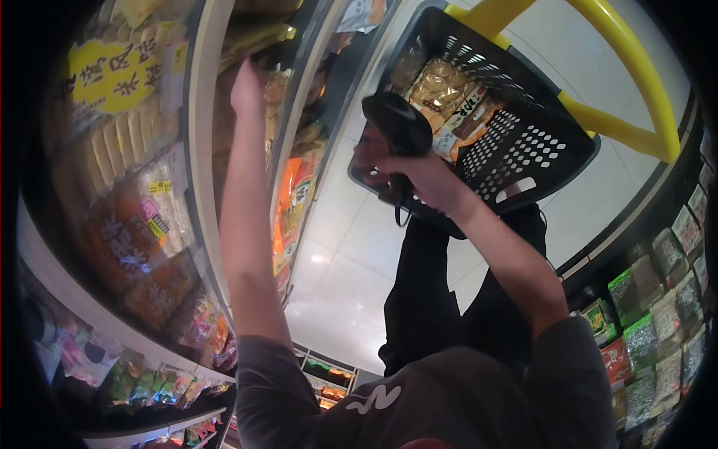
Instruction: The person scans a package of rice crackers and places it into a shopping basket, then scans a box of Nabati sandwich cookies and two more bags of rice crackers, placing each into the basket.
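Observation:
My left hand (247,88) reaches into a shelf on the left, next to a yellowish package (263,37); its fingers are blurred and partly hidden, so any grip is unclear. Closed around a black handheld device (400,123), my right hand (419,173) is over the near left edge of a black basket (523,93). A strap hangs from the device. Inside the basket lies a clear bag of round crackers (439,84) with an orange and black label.
Shelves (206,150) of packaged snacks rise on the left, with rice crackers (123,71) in front. Yellow handles (658,97) arch from the basket. More packets (642,337) fill a shelf at right. My legs (422,284) are below, over pale floor tiles (340,280).

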{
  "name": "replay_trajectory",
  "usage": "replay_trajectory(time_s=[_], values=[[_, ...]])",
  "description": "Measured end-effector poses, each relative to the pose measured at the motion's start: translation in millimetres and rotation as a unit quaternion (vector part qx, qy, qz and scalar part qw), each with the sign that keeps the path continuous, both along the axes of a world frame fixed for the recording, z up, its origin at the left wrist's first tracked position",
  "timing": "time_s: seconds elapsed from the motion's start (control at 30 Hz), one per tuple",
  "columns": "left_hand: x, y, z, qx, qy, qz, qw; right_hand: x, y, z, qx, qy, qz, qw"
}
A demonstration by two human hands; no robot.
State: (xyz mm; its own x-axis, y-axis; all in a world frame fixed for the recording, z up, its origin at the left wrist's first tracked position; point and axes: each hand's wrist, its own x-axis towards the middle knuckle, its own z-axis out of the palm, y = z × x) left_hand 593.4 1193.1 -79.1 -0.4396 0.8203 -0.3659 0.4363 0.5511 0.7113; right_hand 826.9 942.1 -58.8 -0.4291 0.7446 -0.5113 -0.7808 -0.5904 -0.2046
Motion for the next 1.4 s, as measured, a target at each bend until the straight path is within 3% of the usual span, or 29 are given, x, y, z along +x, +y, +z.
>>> replay_trajectory(time_s=[0.03, 0.07, 0.13, 0.17, 0.2, 0.3, 0.37, 0.43, 0.5, 0.83, 0.87, 1.03, 1.1, 1.13, 1.23, 1.27, 1.37, 1.4], values=[[14, 14, -2, 0.006, -0.107, 0.076, 0.991, 7, -10, 4, -0.001, 0.001, 0.008, 1.0], [14, 24, -13, 0.057, -0.127, 0.063, 0.988, 13, -19, 5, 0.001, 0.0, 0.007, 1.0], [44, 32, -18, 0.09, -0.068, 0.113, 0.987, 23, -39, 3, 0.01, 0.009, 0.016, 1.0], [50, 38, -19, 0.049, 0.116, 0.05, 0.991, 26, -46, -1, 0.006, 0.012, 0.015, 1.0], [54, 37, -20, 0.005, 0.297, -0.015, 0.955, 28, -55, -4, -0.001, 0.008, 0.017, 1.0], [73, 30, -35, 0.221, 0.289, -0.104, 0.926, 33, -75, -18, -0.003, 0.003, 0.024, 1.0], [77, 32, -29, 0.222, 0.264, -0.115, 0.932, 36, -84, -26, -0.008, 0.004, 0.027, 1.0], [78, 27, -15, 0.091, 0.176, -0.135, 0.971, 39, -92, -29, -0.023, 0.014, 0.026, 0.999], [79, 18, -11, 0.092, 0.198, -0.148, 0.965, 41, -96, -29, -0.034, 0.023, 0.022, 0.999], [40, 11, -29, 0.195, 0.25, -0.182, 0.931, 57, -107, -15, -0.002, 0.04, 0.019, 0.999], [39, 9, -28, 0.21, 0.216, -0.191, 0.934, 59, -107, -13, -0.004, 0.04, 0.021, 0.999], [51, -20, -6, 0.174, 0.161, -0.123, 0.964, 64, -112, -8, -0.011, 0.039, 0.042, 0.998], [32, -18, -14, 0.134, 0.207, -0.132, 0.96, 65, -116, -9, -0.012, 0.031, 0.05, 0.998], [23, -19, -24, 0.211, 0.172, -0.119, 0.955, 64, -118, -11, -0.008, 0.034, 0.059, 0.998], [4, -25, -30, 0.226, 0.216, -0.152, 0.938, 66, -122, -7, -0.009, 0.027, 0.076, 0.997], [1, -29, -29, 0.182, 0.276, -0.137, 0.934, 67, -124, -7, -0.014, 0.017, 0.09, 0.996], [-15, -39, -44, 0.209, 0.211, -0.078, 0.952, 69, -131, -5, -0.022, -0.004, 0.115, 0.993], [-6, -54, -40, 0.28, 0.228, -0.081, 0.929, 71, -134, -3, -0.027, -0.004, 0.122, 0.992]])
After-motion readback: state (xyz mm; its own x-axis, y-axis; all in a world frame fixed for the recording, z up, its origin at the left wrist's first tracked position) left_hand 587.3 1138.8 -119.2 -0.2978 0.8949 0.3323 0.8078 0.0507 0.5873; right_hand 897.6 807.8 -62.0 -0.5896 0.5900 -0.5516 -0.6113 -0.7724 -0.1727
